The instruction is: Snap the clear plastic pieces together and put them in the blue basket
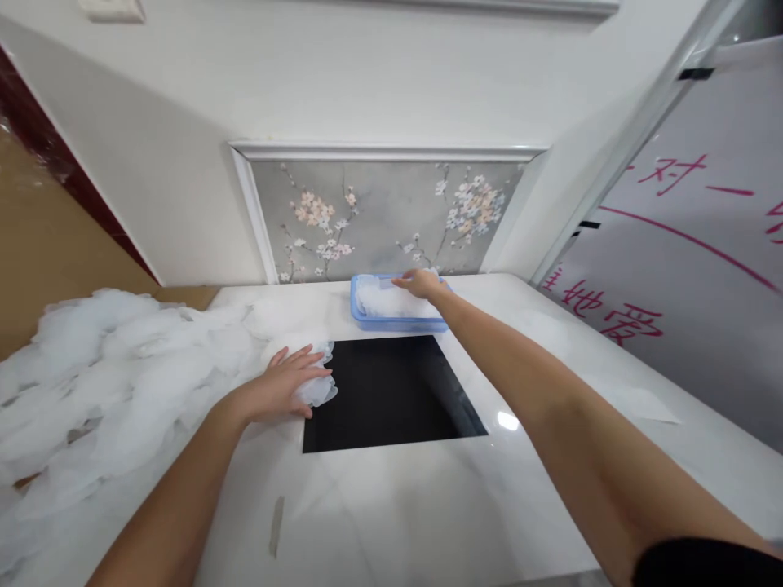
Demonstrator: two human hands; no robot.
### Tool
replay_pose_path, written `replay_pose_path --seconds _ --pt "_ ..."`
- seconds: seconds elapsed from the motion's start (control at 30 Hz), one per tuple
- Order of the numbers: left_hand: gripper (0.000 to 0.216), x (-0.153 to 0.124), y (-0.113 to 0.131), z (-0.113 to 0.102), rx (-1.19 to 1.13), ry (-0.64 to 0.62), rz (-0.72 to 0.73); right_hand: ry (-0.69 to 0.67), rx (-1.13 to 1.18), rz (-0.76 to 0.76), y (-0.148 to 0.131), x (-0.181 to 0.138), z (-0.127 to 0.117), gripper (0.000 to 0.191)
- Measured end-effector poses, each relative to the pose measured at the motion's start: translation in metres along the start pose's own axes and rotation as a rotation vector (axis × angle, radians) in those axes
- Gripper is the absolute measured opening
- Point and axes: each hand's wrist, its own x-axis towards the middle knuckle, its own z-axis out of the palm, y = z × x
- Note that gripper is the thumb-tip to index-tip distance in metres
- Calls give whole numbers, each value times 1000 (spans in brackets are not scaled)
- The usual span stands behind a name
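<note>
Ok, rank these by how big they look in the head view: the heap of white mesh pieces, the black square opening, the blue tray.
1. Heap of white mesh pieces, spread along the left.
2. Black square opening in the white countertop.
3. Blue tray, though it sits farthest from the camera, so it may look smaller than it is.

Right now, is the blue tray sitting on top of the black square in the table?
No, the blue tray sits on the white tabletop just beyond the black square, with the right hand resting in it.
</note>
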Motion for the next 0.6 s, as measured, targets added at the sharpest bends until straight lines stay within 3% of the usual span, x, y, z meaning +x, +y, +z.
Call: replay_pose_path --seconds 0.07,0.1,0.2,0.23,0.27,0.33,0.4,0.43,0.5,0.6 --pt "38 4 -1 3 27 38 -13 3 -152 59 0 -2 1 39" --pt "31 7 0 4 36 72 -28 36 -168 20 0 -8 1 38" --pt "31 17 14 9 13 281 -93 170 -22 -230 -1 -43 4 31" --pt "34 20 23 12 -14 368 -111 134 85 -321 -2 -61 7 31" --pt "36 23 33 15 -50 439 -123 20 209 -387 -3 -81 13 31" --pt "38 27 56 23 -183 503 -136 -359 506 -424 -3 -123 28 40" --pt "40 29 74 32 -369 456 -92 -605 739 -389 1 -159 44 59" --pt "38 29 80 37 -445 423 -42 -605 787 -344 5 -171 50 59" --pt "32 31 84 43 -531 373 24 -490 756 -245 15 -183 58 39" --pt "24 36 73 47 -579 351 -67 -363 648 -143 34 -175 57 24"
